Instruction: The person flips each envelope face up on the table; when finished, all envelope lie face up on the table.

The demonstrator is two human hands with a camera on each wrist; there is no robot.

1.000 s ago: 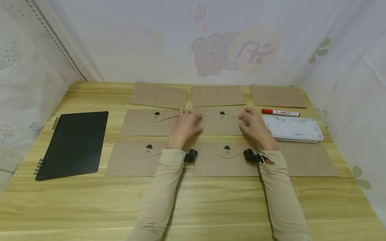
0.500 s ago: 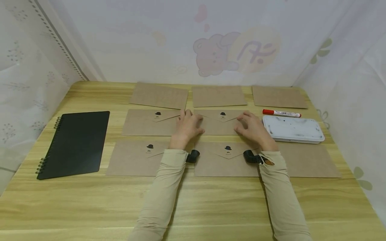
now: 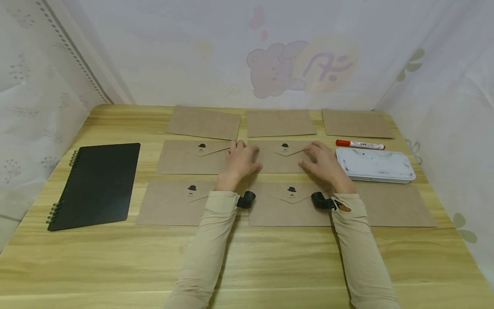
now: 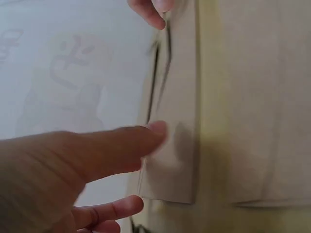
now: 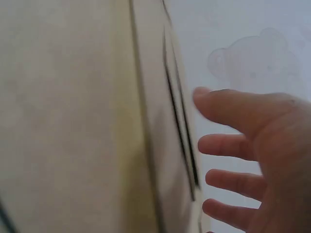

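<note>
A brown kraft envelope (image 3: 279,163) with a small hat-and-moustache print on its pointed flap lies flat in the middle of the table. At its left end is my left hand (image 3: 238,161), which also covers part of the neighbouring envelope (image 3: 185,161). My right hand (image 3: 326,165) is at the right end, fingers loosely bent. In the left wrist view, the thumb (image 4: 150,138) reaches over the envelope's end and holds nothing. The right wrist view has the fingers (image 5: 228,145) spread beside the envelope (image 5: 158,121); contact cannot be told.
More envelopes lie in rows: front left (image 3: 166,210), front middle (image 3: 285,216), front right (image 3: 401,208), and three along the back edge. A white case (image 3: 376,165) and red-capped marker (image 3: 360,145) are at right. At left lies a black spiral notebook (image 3: 96,186).
Over the last second, my right hand has shifted slightly left and its thumb has moved further over the middle envelope. My left hand stays nearly where it was.
</note>
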